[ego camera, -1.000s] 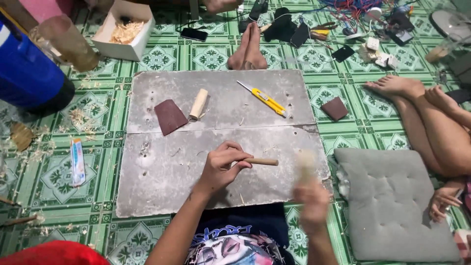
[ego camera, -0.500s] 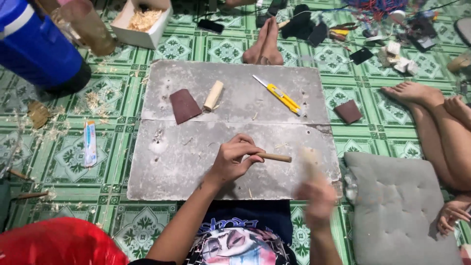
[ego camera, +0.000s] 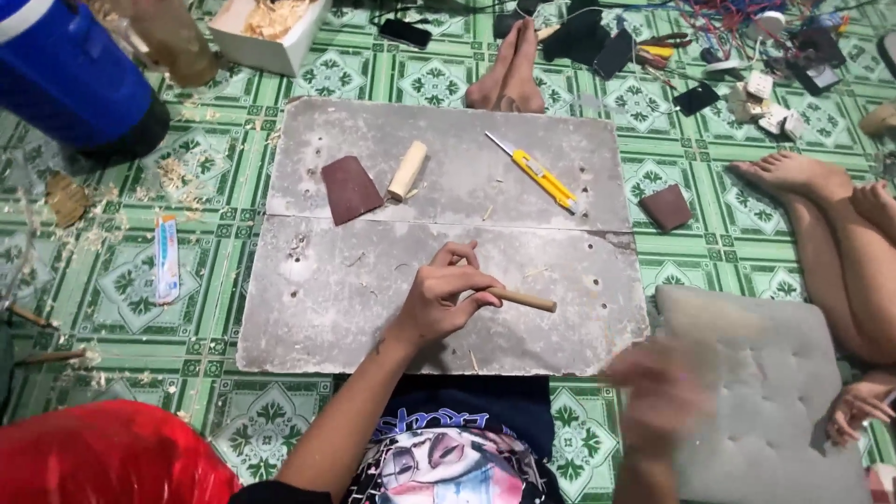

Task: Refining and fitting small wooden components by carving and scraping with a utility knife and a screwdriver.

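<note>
Woodwork underway: left hand grips a slim tan wooden dowel on the grey board. Right hand is blurred, grip indiscernible. Brown sandpaper sheet and yellow utility knife lie unused; shaping looks unfinished.

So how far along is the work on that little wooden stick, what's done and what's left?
Wood shavings litter the tiled floor and a second short wooden peg lies on the grey board, so some carving looks finished. The left hand grips a thin wooden stick; the right hand is blurred, off the board. The yellow utility knife and sandpaper sheet lie untouched, so smoothing probably remains.
</note>
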